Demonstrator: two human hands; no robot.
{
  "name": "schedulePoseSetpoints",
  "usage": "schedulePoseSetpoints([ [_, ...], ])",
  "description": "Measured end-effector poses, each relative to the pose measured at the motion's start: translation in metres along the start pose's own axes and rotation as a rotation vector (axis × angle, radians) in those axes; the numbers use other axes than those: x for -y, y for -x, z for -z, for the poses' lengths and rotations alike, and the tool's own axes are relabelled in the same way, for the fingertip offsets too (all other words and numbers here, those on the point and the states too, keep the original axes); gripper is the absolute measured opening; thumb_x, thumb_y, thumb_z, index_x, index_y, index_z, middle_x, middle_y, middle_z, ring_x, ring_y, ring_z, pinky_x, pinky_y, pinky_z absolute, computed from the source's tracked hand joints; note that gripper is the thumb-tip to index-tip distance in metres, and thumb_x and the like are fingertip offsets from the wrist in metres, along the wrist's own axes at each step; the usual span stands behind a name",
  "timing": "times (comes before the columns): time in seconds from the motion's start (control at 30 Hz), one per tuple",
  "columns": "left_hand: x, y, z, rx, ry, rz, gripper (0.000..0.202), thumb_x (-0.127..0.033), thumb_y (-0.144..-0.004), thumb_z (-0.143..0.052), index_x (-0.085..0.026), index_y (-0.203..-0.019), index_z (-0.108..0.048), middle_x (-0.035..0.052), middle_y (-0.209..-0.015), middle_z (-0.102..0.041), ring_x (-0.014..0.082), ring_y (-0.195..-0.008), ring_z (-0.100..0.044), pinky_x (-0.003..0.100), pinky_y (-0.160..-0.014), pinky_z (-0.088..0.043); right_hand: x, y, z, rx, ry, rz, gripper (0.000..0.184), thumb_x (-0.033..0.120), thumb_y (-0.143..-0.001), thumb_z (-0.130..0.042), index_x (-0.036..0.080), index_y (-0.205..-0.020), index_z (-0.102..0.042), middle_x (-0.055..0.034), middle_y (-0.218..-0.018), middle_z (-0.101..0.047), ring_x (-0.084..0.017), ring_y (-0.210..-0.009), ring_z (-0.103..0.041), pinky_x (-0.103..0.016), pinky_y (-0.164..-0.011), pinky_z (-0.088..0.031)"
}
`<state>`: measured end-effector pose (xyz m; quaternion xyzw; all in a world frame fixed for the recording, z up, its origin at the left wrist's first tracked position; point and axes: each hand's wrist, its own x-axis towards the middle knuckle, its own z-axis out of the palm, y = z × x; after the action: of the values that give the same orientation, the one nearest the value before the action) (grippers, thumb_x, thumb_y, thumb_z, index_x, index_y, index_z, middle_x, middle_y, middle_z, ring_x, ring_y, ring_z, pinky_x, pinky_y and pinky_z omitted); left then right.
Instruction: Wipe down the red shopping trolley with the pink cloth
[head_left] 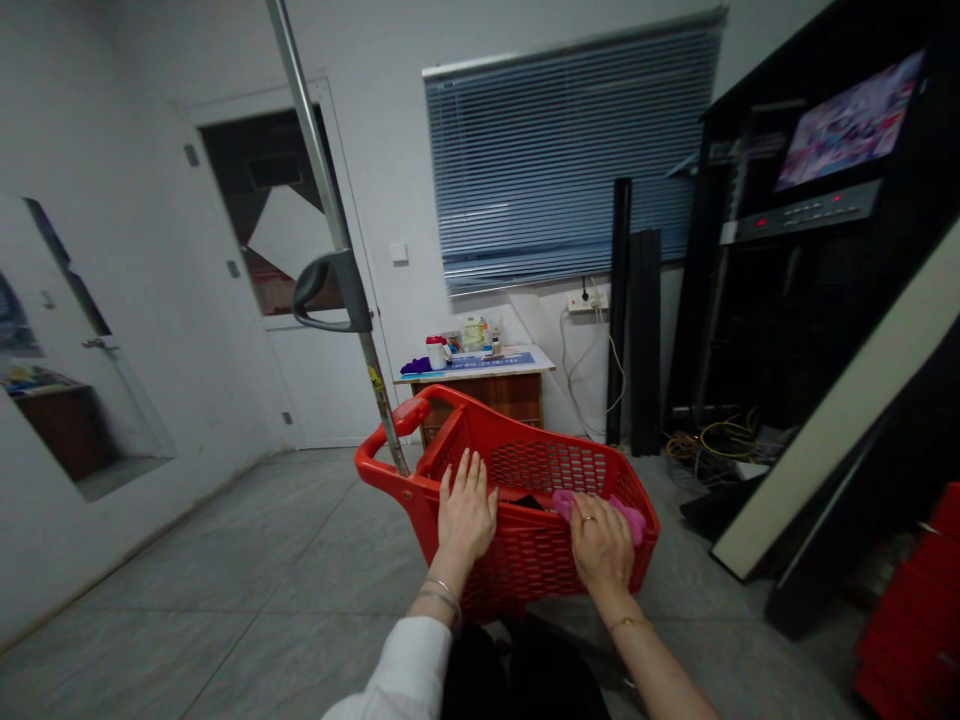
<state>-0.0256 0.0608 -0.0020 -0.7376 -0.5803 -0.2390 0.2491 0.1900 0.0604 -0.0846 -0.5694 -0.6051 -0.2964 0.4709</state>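
A red plastic shopping cart (525, 565) with perforated basket walls stands right in front of me. My left hand (466, 512) lies on its near rim, close to the handle end, with fingers stretched out and nothing held. Toward the basket's right end, my right hand (602, 548) grips a pink cloth (634, 523) against the same rim. Part of the cloth is hidden under my fingers. A small dark item (529, 502) shows inside the basket; I cannot make out what it is.
A metal pole (311, 130) with a grey handle (352, 290) rises at the cart's left end. Behind stands a small table (517, 366) with bottles and a purple cloth. Boards (847, 420) lean at right, near cables and red crates (915, 610). A door is back left.
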Motion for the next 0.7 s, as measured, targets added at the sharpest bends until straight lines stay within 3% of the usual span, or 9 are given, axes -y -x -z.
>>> schedulePoseSetpoints([
  [0.17, -0.002, 0.001, 0.002, -0.001, 0.001, -0.001, 0.053, -0.038, -0.100, -0.028, -0.015, -0.144, -0.045, 0.0070, -0.156, -0.036, 0.0211, -0.149, -0.020, 0.047, -0.121, -0.017, 0.067, -0.010, -0.013, -0.006, -0.055, 0.022, 0.029, 0.025, -0.099, -0.044, 0.016, -0.110, -0.070, -0.0080, -0.108, -0.073, -0.022, -0.103, -0.061, -0.038, -0.100, -0.038],
  [0.23, 0.002, 0.001, 0.003, 0.004, -0.004, 0.000, 0.052, -0.038, -0.100, -0.029, -0.015, -0.144, -0.046, 0.0072, -0.155, -0.036, 0.0214, -0.149, -0.022, 0.047, -0.120, -0.019, 0.071, -0.011, -0.013, 0.025, -0.088, 0.060, 0.030, 0.026, -0.099, -0.044, 0.017, -0.113, -0.069, -0.0075, -0.110, -0.073, -0.021, -0.103, -0.061, -0.038, -0.100, -0.037],
  [0.43, 0.007, 0.000, 0.001, 0.010, -0.004, 0.002, 0.052, -0.039, -0.100, -0.030, -0.015, -0.143, -0.047, 0.0075, -0.156, -0.036, 0.0220, -0.149, -0.021, 0.048, -0.119, -0.021, -0.009, 0.003, -0.001, 0.047, -0.038, 0.066, 0.031, 0.028, -0.099, -0.044, 0.017, -0.116, -0.068, -0.0066, -0.113, -0.072, -0.021, -0.106, -0.060, -0.038, -0.101, -0.037],
  [0.5, 0.004, 0.000, -0.001, 0.003, 0.006, 0.002, 0.052, -0.039, -0.099, -0.030, -0.016, -0.143, -0.046, 0.0076, -0.156, -0.036, 0.0218, -0.149, -0.020, 0.048, -0.119, -0.020, -0.014, 0.004, -0.002, -0.002, -0.003, 0.004, 0.032, 0.027, -0.099, -0.043, 0.016, -0.113, -0.069, -0.0077, -0.111, -0.072, -0.023, -0.106, -0.060, -0.039, -0.100, -0.037],
  [0.7, 0.002, 0.000, 0.000, 0.014, 0.012, 0.008, 0.053, -0.038, -0.099, -0.029, -0.014, -0.144, -0.045, 0.0080, -0.155, -0.036, 0.0215, -0.149, -0.021, 0.049, -0.120, -0.020, 0.068, -0.009, -0.018, 0.008, -0.080, -0.008, 0.031, 0.025, -0.099, -0.042, 0.017, -0.110, -0.070, -0.0084, -0.108, -0.073, -0.023, -0.104, -0.060, -0.039, -0.100, -0.037],
])
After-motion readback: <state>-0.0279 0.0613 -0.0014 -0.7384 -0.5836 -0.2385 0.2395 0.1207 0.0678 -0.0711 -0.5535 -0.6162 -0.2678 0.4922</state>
